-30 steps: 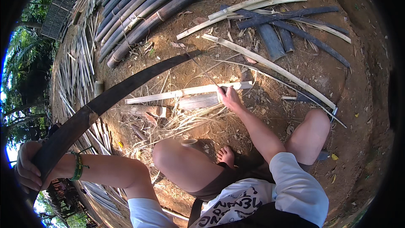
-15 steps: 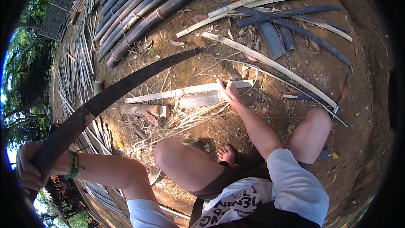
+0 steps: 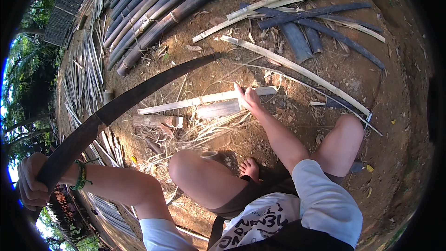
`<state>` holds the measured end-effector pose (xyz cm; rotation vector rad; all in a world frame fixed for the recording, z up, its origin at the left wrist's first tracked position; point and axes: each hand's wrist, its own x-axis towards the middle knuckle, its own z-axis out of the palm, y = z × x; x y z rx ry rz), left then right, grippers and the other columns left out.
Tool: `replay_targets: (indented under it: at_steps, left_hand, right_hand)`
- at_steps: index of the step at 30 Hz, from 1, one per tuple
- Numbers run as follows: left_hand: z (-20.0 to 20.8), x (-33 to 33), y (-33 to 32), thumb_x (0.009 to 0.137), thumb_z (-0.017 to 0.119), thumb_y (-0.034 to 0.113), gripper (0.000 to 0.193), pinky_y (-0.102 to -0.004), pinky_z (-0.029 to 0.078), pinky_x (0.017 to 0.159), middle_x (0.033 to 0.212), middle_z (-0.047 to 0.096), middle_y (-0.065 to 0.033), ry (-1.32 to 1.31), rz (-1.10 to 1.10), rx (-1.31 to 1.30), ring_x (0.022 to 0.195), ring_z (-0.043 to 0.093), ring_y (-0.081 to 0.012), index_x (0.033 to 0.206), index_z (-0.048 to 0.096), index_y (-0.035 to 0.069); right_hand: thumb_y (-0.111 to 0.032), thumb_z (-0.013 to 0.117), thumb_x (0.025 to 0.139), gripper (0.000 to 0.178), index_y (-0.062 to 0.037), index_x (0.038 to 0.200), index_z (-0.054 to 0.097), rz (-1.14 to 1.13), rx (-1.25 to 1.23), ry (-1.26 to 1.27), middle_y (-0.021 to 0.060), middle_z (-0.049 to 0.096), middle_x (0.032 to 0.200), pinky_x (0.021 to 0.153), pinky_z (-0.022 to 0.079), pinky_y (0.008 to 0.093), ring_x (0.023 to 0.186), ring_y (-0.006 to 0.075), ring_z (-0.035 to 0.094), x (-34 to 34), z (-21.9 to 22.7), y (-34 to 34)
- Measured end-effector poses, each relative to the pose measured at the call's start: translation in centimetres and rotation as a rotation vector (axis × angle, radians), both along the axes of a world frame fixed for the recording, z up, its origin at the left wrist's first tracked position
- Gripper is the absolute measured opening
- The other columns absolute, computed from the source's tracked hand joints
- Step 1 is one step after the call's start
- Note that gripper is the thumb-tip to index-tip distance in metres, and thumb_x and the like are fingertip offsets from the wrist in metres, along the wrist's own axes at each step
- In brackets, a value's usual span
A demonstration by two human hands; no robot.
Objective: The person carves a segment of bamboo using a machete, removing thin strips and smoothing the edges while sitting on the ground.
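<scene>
head view: left hand (image 3: 32,182) grasps the dark strip (image 3: 127,99) at its near left end, strip running far and right; right hand (image 3: 248,98) curled, on what i cannot tell.

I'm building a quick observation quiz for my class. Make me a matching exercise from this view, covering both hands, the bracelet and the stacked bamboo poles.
Column one
1. Left hand
2. Right hand
3. Bamboo poles
4. Bracelet

Column two
A. Side by side, upper left
B. Green and yellow
C. Gripping a dark bamboo strip near its lower end
D. Over a pale strip near the centre

Pairs: 1-C, 2-D, 3-A, 4-B
</scene>
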<state>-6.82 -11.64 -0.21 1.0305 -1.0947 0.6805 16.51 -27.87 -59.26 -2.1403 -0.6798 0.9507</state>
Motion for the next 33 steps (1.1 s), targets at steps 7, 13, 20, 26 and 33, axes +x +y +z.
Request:
replay_targets:
  at_steps: [7,13,20,26,33]
  left_hand:
    - [0.3,-0.3,0.3,0.088,0.059,0.019,0.028,-0.0139,0.032,0.033,0.05,0.059,0.0066,-0.008,-0.086,-0.005,0.036,0.049,-0.0002,0.06,0.059,0.017]
    - [1.0,-1.7,-0.2,0.09,0.057,0.023,0.03,-0.0138,0.033,0.033,0.048,0.056,0.0078,0.065,0.294,-0.063,0.034,0.047,-0.0002,0.061,0.058,0.018]
    - [1.3,-1.7,-0.7,0.095,0.045,0.018,0.04,-0.0189,0.035,0.042,0.042,0.047,0.0076,0.145,0.711,-0.07,0.035,0.043,-0.0032,0.055,0.052,0.019]
    - [1.8,-2.7,0.1,0.093,0.046,0.019,0.037,-0.0197,0.036,0.046,0.044,0.047,0.008,0.181,0.769,-0.056,0.036,0.043,-0.0036,0.057,0.052,0.019]
    - [1.1,-2.7,0.0,0.091,0.05,0.021,0.029,-0.0202,0.036,0.046,0.048,0.047,0.0076,0.159,0.8,-0.076,0.04,0.045,-0.0046,0.062,0.052,0.017]
  right_hand:
    - [-0.067,0.039,0.092,0.084,0.0131,0.093,0.063,-0.068,0.056,-0.07,0.0341,0.065,0.09,0.076,0.053,0.0478,0.088,0.0428,0.066,-2.7,0.3,-1.6]
    - [-0.069,0.038,0.091,0.086,0.0132,0.092,0.064,-0.056,-0.033,0.155,0.0324,0.066,0.088,0.076,0.052,0.0474,0.086,0.043,0.066,-2.2,0.6,-1.1]
    - [-0.072,0.04,0.09,0.088,0.0128,0.083,0.062,-0.128,-0.03,0.172,0.0257,0.065,0.073,0.061,0.052,0.0456,0.067,0.0371,0.066,-2.5,1.6,-1.2]
    - [-0.072,0.04,0.09,0.086,0.0103,0.078,0.062,-0.124,0.015,0.197,0.02,0.063,0.064,0.055,0.05,0.0436,0.06,0.0328,0.063,-3.7,0.7,-1.7]
    - [-0.071,0.038,0.092,0.081,0.0029,0.064,0.058,-0.085,0.107,0.07,0.0122,0.059,0.058,0.048,0.045,0.0391,0.05,0.0232,0.058,-4.3,0.4,-2.5]
